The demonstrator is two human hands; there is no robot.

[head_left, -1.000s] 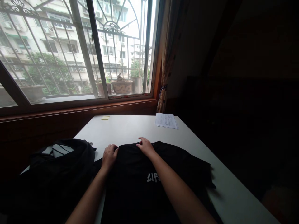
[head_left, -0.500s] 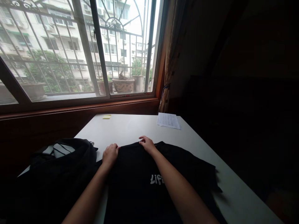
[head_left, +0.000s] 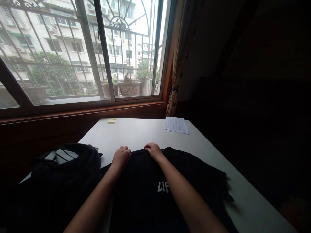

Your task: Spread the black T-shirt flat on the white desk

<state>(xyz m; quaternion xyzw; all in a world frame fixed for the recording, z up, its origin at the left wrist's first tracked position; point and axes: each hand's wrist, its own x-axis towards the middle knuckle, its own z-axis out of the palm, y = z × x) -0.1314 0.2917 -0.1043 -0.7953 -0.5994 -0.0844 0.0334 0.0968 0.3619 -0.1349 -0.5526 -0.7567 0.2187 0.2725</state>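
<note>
A black T-shirt (head_left: 141,181) with white lettering lies spread over the table, its top edge turned toward the window. My left hand (head_left: 121,157) is closed on that edge, left of the neckline, with the fingers curled over the cloth. Close by on the right, my right hand (head_left: 153,150) pinches the same edge near the neckline between thumb and fingers. My right forearm covers part of the lettering. One sleeve spreads out to the right; the other side of the shirt is partly hidden behind my left arm.
A heap of dark clothing (head_left: 65,181) with a grey-and-white patch sits on the table's left side. Toward the far edge of the white table (head_left: 136,132) are a yellow sticky note (head_left: 111,121) and printed sheets (head_left: 177,125). Beyond stand a barred window and a tied curtain (head_left: 172,100).
My left hand has slid right along the shirt's top edge, closer to my right hand. The fingers of my right hand have closed down onto the cloth.
</note>
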